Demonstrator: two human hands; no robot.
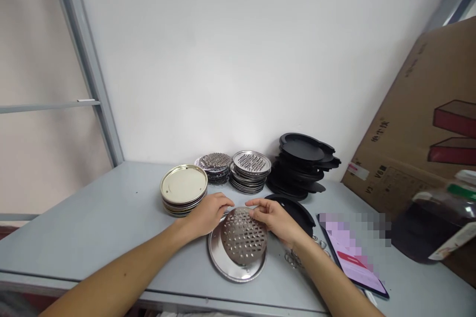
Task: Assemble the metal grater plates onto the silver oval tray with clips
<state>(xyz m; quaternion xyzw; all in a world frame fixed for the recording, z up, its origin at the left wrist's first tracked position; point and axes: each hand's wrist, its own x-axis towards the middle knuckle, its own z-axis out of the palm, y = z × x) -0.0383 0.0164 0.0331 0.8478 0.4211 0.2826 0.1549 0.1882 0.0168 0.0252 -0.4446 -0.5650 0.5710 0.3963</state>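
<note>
A round metal grater disc [245,237] with rows of raised teeth leans over a shallow silver metal plate [238,273] on the table. My right hand [275,217] pinches the disc's upper right edge between thumb and fingers. At the upper left edge, my left hand [210,214] has its fingers curled at the disc, with the thumb partly hidden. The plate's far rim is mostly covered by the disc and my hands.
Behind stand stacked gold-toned plates [185,184], grater discs [215,161], rimmed grater plates [251,163] and black holders [301,148]. A black round part [293,210], metal rings [292,259], tablet [351,252], dark-filled bottle [424,228] and cardboard box [412,124] lie right.
</note>
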